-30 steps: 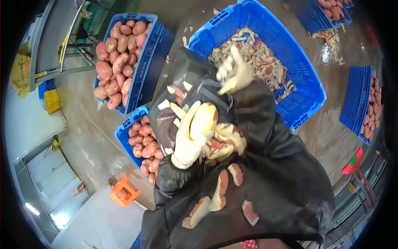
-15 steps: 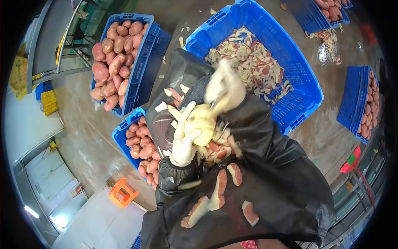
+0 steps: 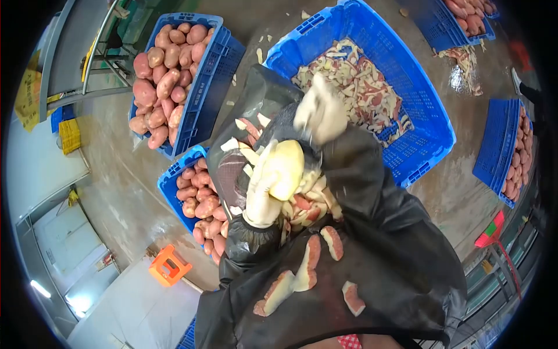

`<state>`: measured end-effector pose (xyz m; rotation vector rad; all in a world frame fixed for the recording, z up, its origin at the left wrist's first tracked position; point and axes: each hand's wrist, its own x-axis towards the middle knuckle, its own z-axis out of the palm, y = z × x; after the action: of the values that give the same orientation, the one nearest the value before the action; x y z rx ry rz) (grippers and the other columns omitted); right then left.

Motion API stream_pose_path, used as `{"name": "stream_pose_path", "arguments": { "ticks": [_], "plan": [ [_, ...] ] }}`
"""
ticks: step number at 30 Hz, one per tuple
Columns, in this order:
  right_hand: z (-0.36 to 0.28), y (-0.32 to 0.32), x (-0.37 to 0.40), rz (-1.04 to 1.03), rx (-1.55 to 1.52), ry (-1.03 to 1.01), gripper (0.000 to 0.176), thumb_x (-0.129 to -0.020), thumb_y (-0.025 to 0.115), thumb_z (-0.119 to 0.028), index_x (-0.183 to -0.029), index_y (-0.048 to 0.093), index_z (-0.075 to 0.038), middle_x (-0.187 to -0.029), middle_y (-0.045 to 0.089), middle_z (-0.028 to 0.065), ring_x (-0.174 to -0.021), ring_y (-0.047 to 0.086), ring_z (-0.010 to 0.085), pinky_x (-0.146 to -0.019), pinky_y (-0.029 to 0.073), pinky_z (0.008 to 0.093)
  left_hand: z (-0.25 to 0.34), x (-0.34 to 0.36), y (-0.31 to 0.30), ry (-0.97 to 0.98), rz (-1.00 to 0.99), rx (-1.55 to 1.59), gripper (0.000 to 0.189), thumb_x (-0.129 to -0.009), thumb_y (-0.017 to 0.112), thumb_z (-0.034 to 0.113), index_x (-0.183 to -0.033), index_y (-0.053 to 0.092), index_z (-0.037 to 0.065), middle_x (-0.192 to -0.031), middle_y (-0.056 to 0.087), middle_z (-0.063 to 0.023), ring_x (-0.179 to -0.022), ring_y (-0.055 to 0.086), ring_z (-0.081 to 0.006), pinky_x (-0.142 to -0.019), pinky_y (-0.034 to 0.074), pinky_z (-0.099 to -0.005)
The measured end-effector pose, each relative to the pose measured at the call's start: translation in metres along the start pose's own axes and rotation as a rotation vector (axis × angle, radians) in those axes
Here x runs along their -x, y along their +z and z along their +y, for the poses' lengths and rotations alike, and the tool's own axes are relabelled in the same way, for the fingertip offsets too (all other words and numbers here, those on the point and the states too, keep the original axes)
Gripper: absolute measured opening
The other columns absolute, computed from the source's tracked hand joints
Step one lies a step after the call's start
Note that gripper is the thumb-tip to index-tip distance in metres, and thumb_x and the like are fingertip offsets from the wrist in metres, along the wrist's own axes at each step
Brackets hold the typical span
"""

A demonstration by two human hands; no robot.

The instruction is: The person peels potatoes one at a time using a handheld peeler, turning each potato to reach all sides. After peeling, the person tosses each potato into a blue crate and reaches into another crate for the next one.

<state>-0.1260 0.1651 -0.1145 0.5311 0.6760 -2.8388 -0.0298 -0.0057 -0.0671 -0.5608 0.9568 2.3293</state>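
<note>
My left hand [image 3: 261,198], in a white glove, is wrapped round a peeled yellow potato [image 3: 287,168] above my lap. Just up and right of the potato is my right hand [image 3: 321,113], also gloved and blurred by motion; its fingers look curled, but what they hold cannot be made out. Red-skinned peelings [image 3: 305,210] are heaped below the potato, and more strips [image 3: 308,264] lie on my black apron [image 3: 383,256].
Ahead stands a large blue crate [image 3: 415,104] with peelings inside. Blue crates of red potatoes stand at the upper left [image 3: 212,75], left [image 3: 171,189], right [image 3: 491,139] and upper right [image 3: 433,29]. An orange stool [image 3: 170,266] is at lower left. A person's foot [image 3: 516,81] shows at far right.
My right hand has moved slightly up and away from the potato. The potato now sits more upright in my left hand. A foot has appeared at the far right.
</note>
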Motion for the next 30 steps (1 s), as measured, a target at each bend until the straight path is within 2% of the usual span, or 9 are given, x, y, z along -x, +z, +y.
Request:
{"name": "stream_pose_path", "arguments": {
  "ticks": [4, 6, 11, 21, 22, 23, 27, 28, 30],
  "plan": [
    [-0.022, -0.021, -0.008, -0.059, -0.462, 0.232, 0.041, -0.091, 0.048, -0.043, -0.062, 0.041, -0.015, -0.052, 0.038, 0.0006, -0.049, 0.042, 0.0179, -0.048, 0.039, 0.0369, 0.015, -0.002, 0.011, 0.402, 0.016, -1.34, 0.068, -0.062, 0.071, 0.015, -0.124, 0.048, 0.0, -0.115, 0.053, -0.0131, -0.099, 0.056, -0.0228, -0.086, 0.045, -0.0313],
    [-0.011, 0.002, 0.011, 0.101, -0.111, 0.227, 0.043, -0.09, 0.05, -0.043, -0.06, 0.039, -0.015, -0.052, 0.036, 0.0004, -0.049, 0.041, 0.0183, -0.049, 0.039, 0.0367, 0.006, -0.003, 0.022, 0.322, 0.111, -1.511, 0.06, -0.057, 0.069, 0.009, -0.115, 0.055, 0.0, -0.1, 0.056, -0.0123, -0.096, 0.054, -0.0257, -0.087, 0.043, -0.033],
    [-0.015, -0.034, 0.011, -0.172, -0.417, 0.213, 0.039, -0.09, 0.051, -0.045, -0.065, 0.047, -0.015, -0.053, 0.044, 0.0004, -0.05, 0.048, 0.0208, -0.049, 0.04, 0.0376, -0.016, 0.002, 0.004, 0.714, 0.056, -1.433, 0.065, -0.053, 0.071, 0.01, -0.115, 0.055, 0.001, -0.101, 0.056, -0.0135, -0.094, 0.054, -0.0273, -0.085, 0.043, -0.0354],
    [-0.027, -0.077, -0.001, 0.109, -0.272, 0.108, 0.04, -0.095, 0.04, -0.042, -0.064, 0.04, -0.016, -0.053, 0.037, -0.0047, -0.045, 0.035, 0.0131, -0.046, 0.031, 0.03, -0.026, -0.001, -0.016, 0.92, -0.036, -1.542, 0.061, -0.053, 0.073, 0.009, -0.111, 0.054, 0.003, -0.107, 0.054, -0.0148, -0.096, 0.053, -0.0319, -0.085, 0.045, -0.0395],
    [-0.026, -0.083, -0.001, -0.399, -0.481, 0.16, 0.042, -0.095, 0.038, -0.043, -0.063, 0.038, -0.016, -0.052, 0.036, -0.0028, -0.042, 0.031, 0.0131, -0.043, 0.029, 0.029, -0.024, 0.002, -0.01, 0.89, 0.004, -1.567, 0.062, -0.053, 0.074, 0.007, -0.111, 0.053, 0.003, -0.106, 0.057, -0.0151, -0.096, 0.056, -0.0326, -0.082, 0.047, -0.0382],
    [-0.023, -0.043, 0.024, -0.406, -0.383, 0.064, 0.044, -0.096, 0.036, -0.043, -0.061, 0.036, -0.016, -0.05, 0.027, -0.0019, -0.041, 0.023, 0.013, -0.042, 0.025, 0.0279, -0.023, 0.004, -0.006, 0.834, -0.024, -1.559, 0.061, -0.055, 0.074, 0.009, -0.112, 0.053, 0.004, -0.105, 0.056, -0.0154, -0.096, 0.055, -0.0334, -0.083, 0.046, -0.039],
    [-0.028, -0.065, -0.013, 0.117, -0.058, 0.245, 0.044, -0.093, 0.041, -0.045, -0.058, 0.035, -0.019, -0.049, 0.032, -0.0046, -0.045, 0.035, 0.0111, -0.047, 0.034, 0.027, -0.008, 0.011, -0.013, 0.798, -0.133, -1.436, 0.06, -0.062, 0.072, 0.014, -0.117, 0.051, 0.002, -0.105, 0.055, -0.0169, -0.096, 0.055, -0.0334, -0.085, 0.045, -0.0397],
    [-0.039, -0.098, -0.03, -0.174, -0.074, 0.153, 0.043, -0.092, 0.042, -0.047, -0.059, 0.037, -0.019, -0.048, 0.027, -0.0066, -0.043, 0.027, 0.0118, -0.043, 0.026, 0.0308, -0.004, 0.01, -0.017, 0.777, -0.148, -1.349, 0.058, -0.065, 0.072, 0.013, -0.118, 0.05, 0.001, -0.107, 0.056, -0.0159, -0.095, 0.056, -0.0303, -0.084, 0.045, -0.0378],
    [-0.065, -0.031, -0.004, 0.263, 0.083, -0.078, 0.04, -0.091, 0.048, -0.046, -0.062, 0.042, -0.018, -0.049, 0.035, -0.0041, -0.045, 0.038, 0.0139, -0.046, 0.035, 0.032, 0.025, 0.021, -0.034, 0.136, -0.2, -0.75, 0.047, -0.075, 0.067, 0.013, -0.118, 0.051, 0.001, -0.107, 0.058, -0.0105, -0.093, 0.058, -0.0209, -0.082, 0.046, -0.0316]
  ]
}}
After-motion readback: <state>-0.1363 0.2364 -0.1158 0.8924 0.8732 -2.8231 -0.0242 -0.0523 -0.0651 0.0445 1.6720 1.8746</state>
